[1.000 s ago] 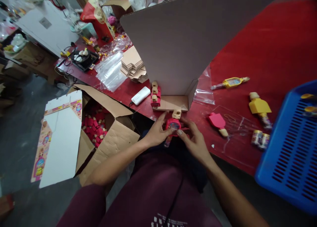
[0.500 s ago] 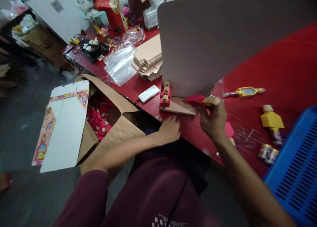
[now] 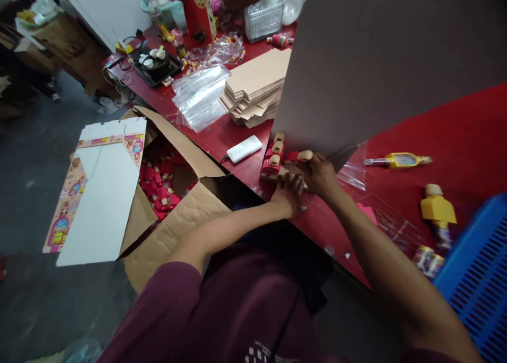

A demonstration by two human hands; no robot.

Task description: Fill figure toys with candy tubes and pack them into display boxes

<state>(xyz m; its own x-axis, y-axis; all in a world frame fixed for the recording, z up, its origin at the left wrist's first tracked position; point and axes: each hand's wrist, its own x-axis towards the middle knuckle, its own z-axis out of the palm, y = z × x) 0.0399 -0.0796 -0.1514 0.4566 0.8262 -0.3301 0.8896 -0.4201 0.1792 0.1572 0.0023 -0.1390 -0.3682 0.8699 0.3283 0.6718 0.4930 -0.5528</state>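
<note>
My right hand (image 3: 321,178) grips a red plastic toy piece with a beige knobbed end (image 3: 304,155), held low inside an open cardboard box (image 3: 269,177). The box has a tall grey-brown back panel (image 3: 336,83). Along its left end sits a row of three similar red pieces (image 3: 271,165) with beige tops. My left hand (image 3: 288,195) is at the box's low front edge, fingers bent over it close to my right fingers. Part of the held piece and the box floor are hidden by my hands.
An open carton (image 3: 178,231) of red pieces stands at the left, with a printed white card (image 3: 99,194) against it. On the red table are a white power bank (image 3: 244,149), stacked cardboard (image 3: 257,78), plastic bags (image 3: 202,96), yellow toys (image 3: 438,207) and a blue basket (image 3: 475,284).
My right hand has moved left and lowered the red piece into the box toward the row. My left hand has come up onto the box's front edge. The view has shifted slightly.
</note>
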